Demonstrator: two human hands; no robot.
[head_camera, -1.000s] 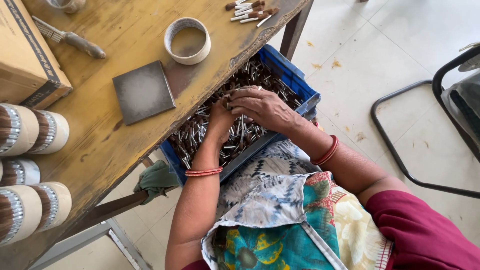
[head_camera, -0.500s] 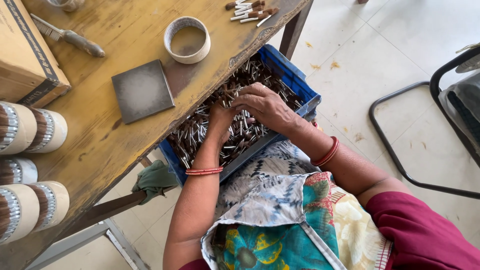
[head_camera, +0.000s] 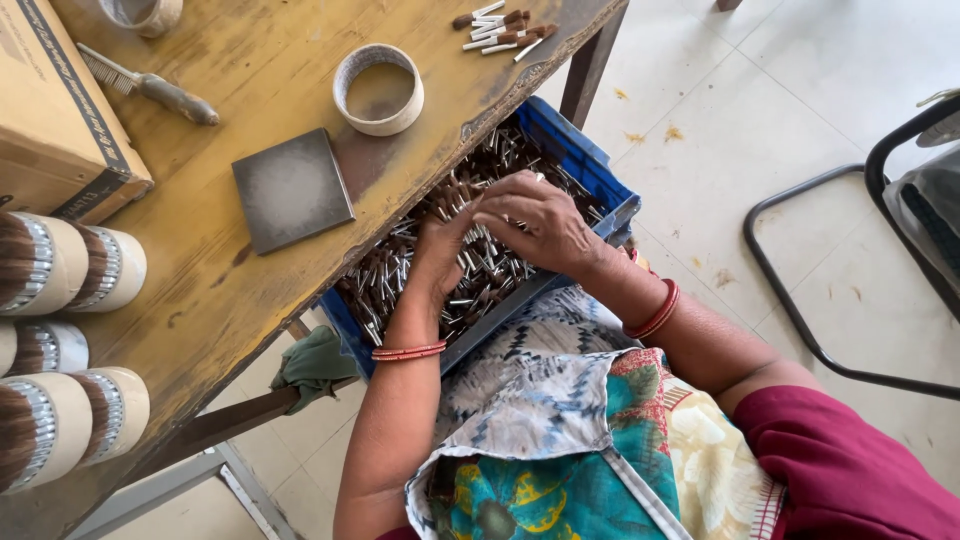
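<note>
Both hands are down in a blue crate (head_camera: 600, 170) that sits on the lap, partly under the edge of a wooden table (head_camera: 260, 290); the crate is full of small brush heads (head_camera: 400, 275), thin metal tubes with brown tips, all in a heap. The left hand (head_camera: 440, 255) lies on the heap with its fingers curled into the pieces; you cannot tell if it has hold of any. The right hand (head_camera: 535, 225) is just beside it, touching it, palm down, fingers bent over the pile; what it has under its fingers is hidden. Each wrist has red bangles (head_camera: 655, 312).

On the table, a dark square tile (head_camera: 292, 188) lies flat near the edge; a white ring (head_camera: 378, 88) stands just above it; a small brush tool (head_camera: 150, 87) lies to the left of the ring; a cardboard box (head_camera: 55, 120) sits at the far left. A few loose brush heads (head_camera: 500, 28) lie near the table corner. Big round bundles (head_camera: 60, 265) with metal bands are stacked at the left side. A green rag (head_camera: 315, 365) hangs under the table. A black chair frame (head_camera: 830, 270) stands on the floor to the right.
</note>
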